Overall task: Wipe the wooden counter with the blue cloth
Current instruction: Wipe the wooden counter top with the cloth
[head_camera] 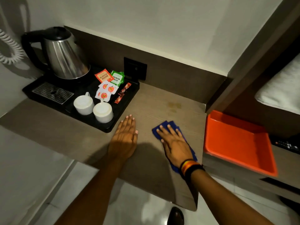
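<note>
while the right hand (pixel 174 143) pressed flat on the blue cloth (pixel 165 125), near-right on the counter (pixel 65 135), left hand (pixel 125 140) lay open, empty. best sweep far w/ even pressure, over the stain (pixel 174 106).

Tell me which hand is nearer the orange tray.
Right. The right hand presses the blue cloth just left of the orange tray; the left hand lies flat farther left, beside the black tray.

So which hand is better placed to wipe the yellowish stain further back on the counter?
The right hand. It already presses flat on the blue cloth, and the stain lies just ahead of it. The left hand rests bare on the counter beside the black tray.
</note>
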Action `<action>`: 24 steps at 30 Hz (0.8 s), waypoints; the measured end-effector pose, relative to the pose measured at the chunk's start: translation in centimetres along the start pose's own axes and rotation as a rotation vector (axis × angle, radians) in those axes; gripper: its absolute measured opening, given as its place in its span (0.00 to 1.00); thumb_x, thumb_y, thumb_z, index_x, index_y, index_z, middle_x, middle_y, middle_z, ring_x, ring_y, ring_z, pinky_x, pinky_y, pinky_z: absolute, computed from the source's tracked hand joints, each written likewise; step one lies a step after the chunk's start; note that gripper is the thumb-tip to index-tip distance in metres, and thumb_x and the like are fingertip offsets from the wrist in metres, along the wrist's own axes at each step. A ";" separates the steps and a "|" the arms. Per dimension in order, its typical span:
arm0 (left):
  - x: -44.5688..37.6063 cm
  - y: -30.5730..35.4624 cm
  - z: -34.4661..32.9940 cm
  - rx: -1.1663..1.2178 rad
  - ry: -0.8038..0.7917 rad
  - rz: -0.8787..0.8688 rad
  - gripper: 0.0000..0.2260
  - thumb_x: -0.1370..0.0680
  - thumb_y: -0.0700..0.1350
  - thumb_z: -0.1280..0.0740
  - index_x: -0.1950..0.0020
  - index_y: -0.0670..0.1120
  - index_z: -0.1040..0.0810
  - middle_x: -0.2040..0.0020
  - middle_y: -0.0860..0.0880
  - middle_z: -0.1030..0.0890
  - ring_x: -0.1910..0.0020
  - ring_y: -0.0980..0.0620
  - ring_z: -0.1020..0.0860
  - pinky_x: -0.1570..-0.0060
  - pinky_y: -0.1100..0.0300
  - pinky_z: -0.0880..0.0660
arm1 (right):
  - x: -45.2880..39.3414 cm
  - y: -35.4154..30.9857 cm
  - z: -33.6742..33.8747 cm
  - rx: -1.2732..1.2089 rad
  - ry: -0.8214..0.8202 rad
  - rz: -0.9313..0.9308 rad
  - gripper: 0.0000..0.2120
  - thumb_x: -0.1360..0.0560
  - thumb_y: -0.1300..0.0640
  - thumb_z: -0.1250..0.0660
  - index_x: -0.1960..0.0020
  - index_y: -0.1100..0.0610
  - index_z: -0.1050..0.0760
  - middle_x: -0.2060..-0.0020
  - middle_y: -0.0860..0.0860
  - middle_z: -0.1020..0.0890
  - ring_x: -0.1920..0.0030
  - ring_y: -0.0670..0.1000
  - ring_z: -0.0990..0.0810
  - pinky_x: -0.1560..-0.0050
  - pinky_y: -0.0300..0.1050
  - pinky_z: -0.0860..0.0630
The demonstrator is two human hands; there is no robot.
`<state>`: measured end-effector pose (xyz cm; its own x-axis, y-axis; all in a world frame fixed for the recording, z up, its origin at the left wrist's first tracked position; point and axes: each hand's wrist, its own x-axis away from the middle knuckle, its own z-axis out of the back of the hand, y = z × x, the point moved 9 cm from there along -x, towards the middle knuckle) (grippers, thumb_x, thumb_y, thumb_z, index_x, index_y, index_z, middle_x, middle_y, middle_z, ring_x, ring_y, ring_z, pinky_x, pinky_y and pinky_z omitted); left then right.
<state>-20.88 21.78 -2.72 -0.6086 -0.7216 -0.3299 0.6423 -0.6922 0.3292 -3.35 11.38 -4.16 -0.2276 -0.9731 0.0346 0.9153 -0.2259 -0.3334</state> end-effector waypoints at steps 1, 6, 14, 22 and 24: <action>0.0 -0.2 -0.3 0.017 -0.040 0.019 0.23 0.15 0.45 0.40 0.21 0.38 0.34 0.21 0.39 0.33 0.20 0.43 0.34 0.21 0.45 0.36 | 1.0 -0.2 -0.2 -0.006 -0.012 0.042 0.24 0.14 0.46 0.51 0.19 0.40 0.42 0.19 0.39 0.41 0.17 0.44 0.49 0.16 0.52 0.53; -0.5 -1.2 -1.4 0.052 -0.156 0.080 0.24 0.13 0.48 0.45 0.18 0.41 0.41 0.17 0.42 0.40 0.17 0.46 0.42 0.17 0.48 0.44 | -3.0 7.1 3.2 -0.146 0.205 -0.275 0.23 0.15 0.50 0.46 0.20 0.46 0.36 0.20 0.48 0.34 0.18 0.48 0.42 0.17 0.53 0.51; -0.4 -1.8 -2.2 0.070 -0.134 0.088 0.26 0.14 0.51 0.45 0.16 0.45 0.45 0.15 0.46 0.45 0.16 0.49 0.47 0.17 0.51 0.50 | -15.0 7.3 4.2 -0.102 0.226 -0.400 0.23 0.14 0.52 0.48 0.20 0.53 0.35 0.19 0.54 0.34 0.18 0.56 0.40 0.17 0.56 0.48; -0.6 -1.4 -1.5 0.069 -0.212 0.104 0.27 0.14 0.49 0.44 0.17 0.44 0.45 0.15 0.44 0.45 0.16 0.48 0.46 0.16 0.50 0.50 | -6.3 4.2 1.9 -0.044 0.031 -0.019 0.23 0.14 0.48 0.49 0.19 0.43 0.38 0.19 0.42 0.37 0.17 0.47 0.45 0.16 0.50 0.52; -0.8 -1.5 -1.7 0.056 -0.215 0.102 0.26 0.14 0.49 0.44 0.17 0.44 0.43 0.16 0.44 0.43 0.16 0.47 0.44 0.17 0.49 0.47 | -8.8 6.1 3.3 -0.032 0.085 -0.156 0.23 0.14 0.50 0.47 0.19 0.46 0.37 0.19 0.45 0.36 0.17 0.50 0.43 0.16 0.52 0.52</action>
<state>-20.57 23.37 -4.44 -0.6313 -0.7692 -0.0985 0.6819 -0.6111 0.4018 5.34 18.45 -3.36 -0.3949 -0.9187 0.0087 0.8560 -0.3713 -0.3597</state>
